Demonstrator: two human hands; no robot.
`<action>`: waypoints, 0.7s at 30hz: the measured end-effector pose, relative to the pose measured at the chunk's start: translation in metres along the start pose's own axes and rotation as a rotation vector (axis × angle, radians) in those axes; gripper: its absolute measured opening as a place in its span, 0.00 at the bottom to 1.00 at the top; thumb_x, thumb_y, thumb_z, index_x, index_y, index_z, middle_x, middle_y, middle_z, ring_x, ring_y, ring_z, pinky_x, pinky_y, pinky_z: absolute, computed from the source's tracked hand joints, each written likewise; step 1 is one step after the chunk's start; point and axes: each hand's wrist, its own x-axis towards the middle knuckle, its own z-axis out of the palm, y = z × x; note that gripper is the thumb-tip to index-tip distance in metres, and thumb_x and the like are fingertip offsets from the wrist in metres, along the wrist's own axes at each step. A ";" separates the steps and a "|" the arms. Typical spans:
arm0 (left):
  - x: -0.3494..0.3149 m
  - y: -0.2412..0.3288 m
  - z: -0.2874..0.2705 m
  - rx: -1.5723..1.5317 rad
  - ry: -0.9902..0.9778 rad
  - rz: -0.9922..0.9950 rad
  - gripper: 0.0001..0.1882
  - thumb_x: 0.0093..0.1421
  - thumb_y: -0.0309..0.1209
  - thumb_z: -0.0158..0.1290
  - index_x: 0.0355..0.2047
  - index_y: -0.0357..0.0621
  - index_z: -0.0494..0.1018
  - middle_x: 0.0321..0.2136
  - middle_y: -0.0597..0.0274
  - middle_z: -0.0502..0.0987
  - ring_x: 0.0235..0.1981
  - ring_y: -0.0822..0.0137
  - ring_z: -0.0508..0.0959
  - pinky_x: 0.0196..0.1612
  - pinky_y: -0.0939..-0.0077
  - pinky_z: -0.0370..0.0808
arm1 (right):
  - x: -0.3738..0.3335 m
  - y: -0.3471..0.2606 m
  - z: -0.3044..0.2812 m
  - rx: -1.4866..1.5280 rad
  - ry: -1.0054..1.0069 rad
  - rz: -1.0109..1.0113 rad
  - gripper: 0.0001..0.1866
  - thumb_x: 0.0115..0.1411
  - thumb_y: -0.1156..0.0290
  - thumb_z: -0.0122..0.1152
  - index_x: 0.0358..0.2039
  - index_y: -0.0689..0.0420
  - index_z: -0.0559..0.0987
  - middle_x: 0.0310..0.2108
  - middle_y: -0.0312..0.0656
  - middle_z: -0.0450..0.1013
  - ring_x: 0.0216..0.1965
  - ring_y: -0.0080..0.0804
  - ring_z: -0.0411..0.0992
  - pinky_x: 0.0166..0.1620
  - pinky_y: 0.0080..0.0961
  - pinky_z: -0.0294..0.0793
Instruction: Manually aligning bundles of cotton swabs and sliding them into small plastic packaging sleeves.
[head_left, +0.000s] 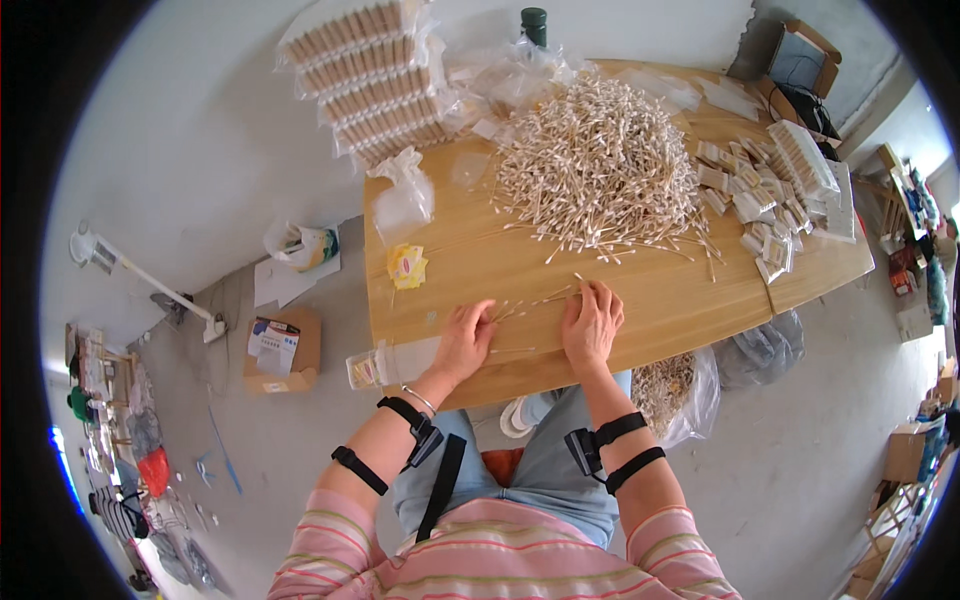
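Light-brown wooden table (455, 225), bearing one large heap of white-tipped wooden cotton swabs (600, 165); bare left hand (464, 340) and bare right hand (592, 324), fingers curled at the tabletop, whether gripping cannot be told; several loose swabs (512, 312) between them

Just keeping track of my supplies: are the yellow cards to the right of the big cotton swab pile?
No, the yellow cards lie to the left of the cotton swab pile.
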 end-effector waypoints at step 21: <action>-0.013 0.006 0.005 0.319 0.071 0.092 0.34 0.48 0.36 0.62 0.55 0.43 0.64 0.59 0.49 0.61 0.62 0.47 0.57 0.62 0.56 0.55 | -0.038 -0.032 0.010 0.450 -0.065 -0.190 0.21 0.50 0.85 0.48 0.47 0.61 0.71 0.43 0.53 0.70 0.45 0.53 0.66 0.51 0.41 0.66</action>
